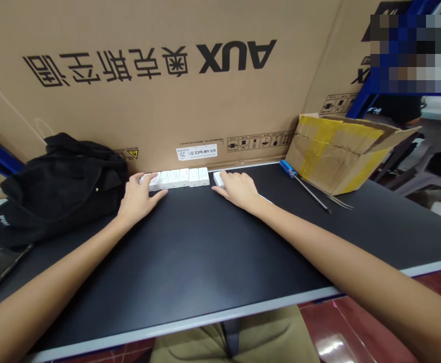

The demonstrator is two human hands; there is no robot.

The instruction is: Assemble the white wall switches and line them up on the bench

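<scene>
A row of several small white plastic blocks (pixel 178 177) stands along the back edge of the black tabletop (pixel 190 252), pressed close together. My left hand (pixel 139 196) lies over the left end of the row, its fingers on the end block and its thumb out on the table. A separate white block (pixel 218 179) sits just right of the row, under the fingertips of my right hand (pixel 237 190). A narrow gap parts this block from the row. The hands hide part of both blocks.
A black cloth bag (pixel 61 189) lies left of my left hand. To the right are a blue-handled screwdriver (pixel 304 184) and an open cardboard box (pixel 336 154) with yellow tape. A large AUX carton (pixel 137 80) stands behind the table.
</scene>
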